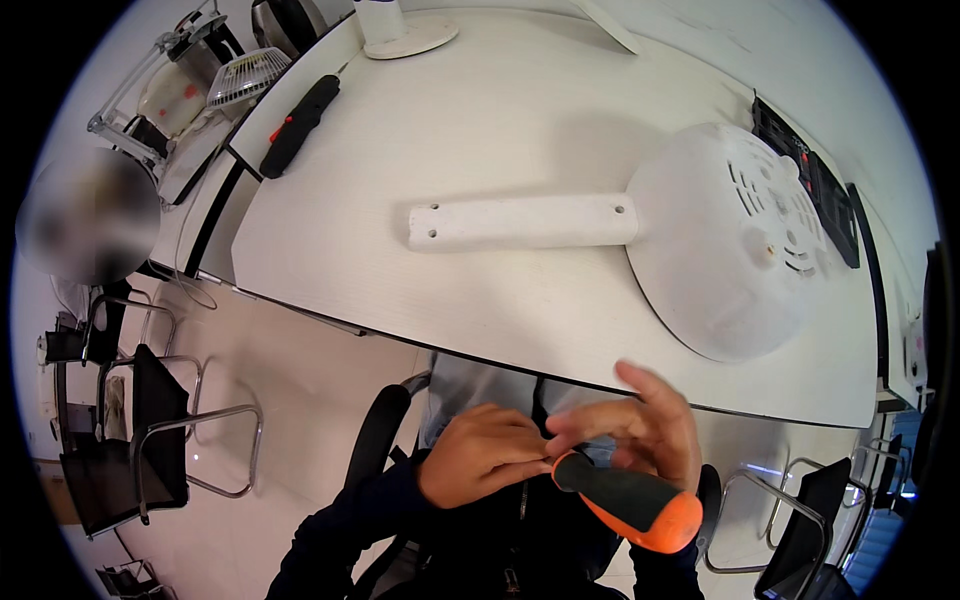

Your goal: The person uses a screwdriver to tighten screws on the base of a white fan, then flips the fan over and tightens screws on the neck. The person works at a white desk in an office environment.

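Above my lap, in front of the table edge, my left hand (pixel 485 452) is closed on the thin end of a screwdriver (pixel 625 500). The tool's thick handle, black and orange, points right and toward me. Behind that handle my right hand (pixel 650 425) has its fingers apart and loosely bent, one fingertip close to my left fingers. Whether its palm touches the handle is hidden. On the table lies a white dome-shaped housing (pixel 715 260) with vent slots. Its long flat neck (pixel 520 222) has screw holes and points left.
A black power screwdriver (pixel 300 128) with a red switch lies at the table's left. A round white base (pixel 410 40) stands at the far edge, a black tool case (pixel 805 180) at the right. Left are a side table with a wire-guarded appliance (pixel 245 78) and black chairs (pixel 130 440).
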Demonstrator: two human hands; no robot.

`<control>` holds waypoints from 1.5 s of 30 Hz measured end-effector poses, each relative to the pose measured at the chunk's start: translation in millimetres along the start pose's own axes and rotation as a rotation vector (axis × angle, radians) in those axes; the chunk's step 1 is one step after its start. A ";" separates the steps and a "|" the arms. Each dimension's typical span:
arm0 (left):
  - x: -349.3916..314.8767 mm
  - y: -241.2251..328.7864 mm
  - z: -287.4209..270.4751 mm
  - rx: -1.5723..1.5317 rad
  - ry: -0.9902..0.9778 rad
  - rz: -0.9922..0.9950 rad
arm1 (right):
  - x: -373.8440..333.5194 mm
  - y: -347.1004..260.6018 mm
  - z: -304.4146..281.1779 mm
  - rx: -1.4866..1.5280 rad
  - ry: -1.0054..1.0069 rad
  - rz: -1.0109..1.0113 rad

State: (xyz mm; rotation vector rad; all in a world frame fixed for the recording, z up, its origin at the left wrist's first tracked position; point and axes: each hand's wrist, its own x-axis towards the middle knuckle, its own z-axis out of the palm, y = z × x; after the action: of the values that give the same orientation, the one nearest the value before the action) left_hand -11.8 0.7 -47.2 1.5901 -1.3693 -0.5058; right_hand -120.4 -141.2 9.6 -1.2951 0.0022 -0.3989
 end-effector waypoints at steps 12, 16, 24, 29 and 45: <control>12.7 22.3 -46.0 -0.188 0.153 0.111 | 13.1 23.5 12.7 -0.059 -0.264 0.062; 29.4 19.9 -38.7 -0.189 0.082 0.216 | 26.0 41.5 21.4 -0.045 -0.420 -0.043; -7.7 13.5 -68.8 -0.692 0.715 0.318 | 94.5 39.5 4.6 -1.149 -0.059 -0.378; -12.4 28.8 -75.1 -0.539 0.744 0.347 | 136.5 83.4 16.6 -1.616 0.100 -0.464; -3.4 26.1 -71.4 -0.538 0.715 0.444 | 108.0 66.1 1.3 -1.428 -0.090 -0.383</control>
State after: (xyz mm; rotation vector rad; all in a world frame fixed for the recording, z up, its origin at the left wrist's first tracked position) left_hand 30.2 33.0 7.5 0.8532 -0.8825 -0.0056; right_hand -0.5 -157.0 -28.0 -2.7436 -0.0458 -0.7080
